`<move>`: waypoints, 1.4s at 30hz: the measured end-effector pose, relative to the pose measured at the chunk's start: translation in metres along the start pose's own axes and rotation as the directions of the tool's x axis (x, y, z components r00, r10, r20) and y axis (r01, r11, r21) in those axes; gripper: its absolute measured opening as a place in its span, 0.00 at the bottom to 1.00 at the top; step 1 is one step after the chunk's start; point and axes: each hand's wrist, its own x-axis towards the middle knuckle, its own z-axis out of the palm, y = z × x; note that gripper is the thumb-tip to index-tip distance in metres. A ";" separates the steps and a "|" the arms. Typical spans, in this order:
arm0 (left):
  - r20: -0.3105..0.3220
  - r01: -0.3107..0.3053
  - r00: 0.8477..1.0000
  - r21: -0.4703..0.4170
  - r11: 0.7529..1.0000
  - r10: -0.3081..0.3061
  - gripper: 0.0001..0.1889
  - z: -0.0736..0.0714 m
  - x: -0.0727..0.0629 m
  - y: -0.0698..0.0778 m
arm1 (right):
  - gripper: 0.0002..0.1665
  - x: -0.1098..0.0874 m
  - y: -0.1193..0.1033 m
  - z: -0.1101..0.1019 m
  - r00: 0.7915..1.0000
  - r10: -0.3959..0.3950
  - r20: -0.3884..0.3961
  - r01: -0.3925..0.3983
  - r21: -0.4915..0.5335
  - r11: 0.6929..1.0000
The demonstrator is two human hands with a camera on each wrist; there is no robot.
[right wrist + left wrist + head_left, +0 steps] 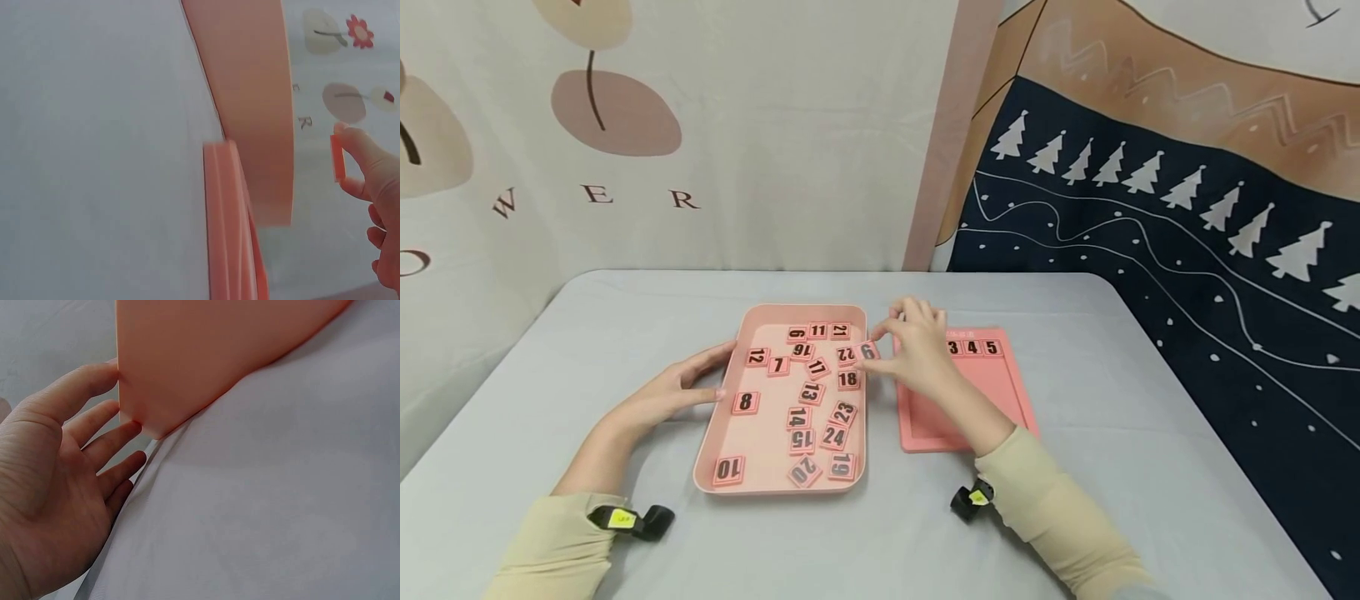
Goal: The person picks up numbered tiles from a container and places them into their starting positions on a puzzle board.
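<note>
My right hand (920, 346) pinches a small pink number tile (338, 159) between thumb and forefinger, above the right rim of a light pink tray (730, 437). In the head view the tile reads as a 6 and partly overlaps the 22 tile (846, 356). My left hand (667, 390) touches the tray's left side with its thumb and fingertips, the fingers loosely spread. To the right of the tray lies a darker pink board (925, 421), with tiles 3, 4 (972, 347) and 5 in its top row. My right hand and forearm hide part of the board.
Several loose number tiles lie in the tray at varied angles, among them 8 (745, 402), 10 (728, 471) and 20 (805, 472). A pale cloth covers the table (1097, 483). Printed curtains (797, 167) hang behind it.
</note>
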 end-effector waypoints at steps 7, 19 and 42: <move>0.002 0.005 1.000 -0.007 1.000 -0.005 0.37 -0.001 -0.001 0.000 | 0.23 -0.011 0.019 -0.009 0.995 0.101 -0.021 -0.102 -0.045 0.994; 0.005 -0.012 1.000 -0.009 1.000 0.012 0.37 -0.002 -0.001 0.001 | 0.23 -0.033 0.045 -0.008 0.979 0.198 -0.053 -0.203 -0.111 0.973; 0.002 0.005 1.000 -0.012 1.000 -0.005 0.37 0.000 -0.001 0.003 | 0.26 -0.043 0.051 0.004 0.960 0.279 0.035 -0.268 -0.185 0.946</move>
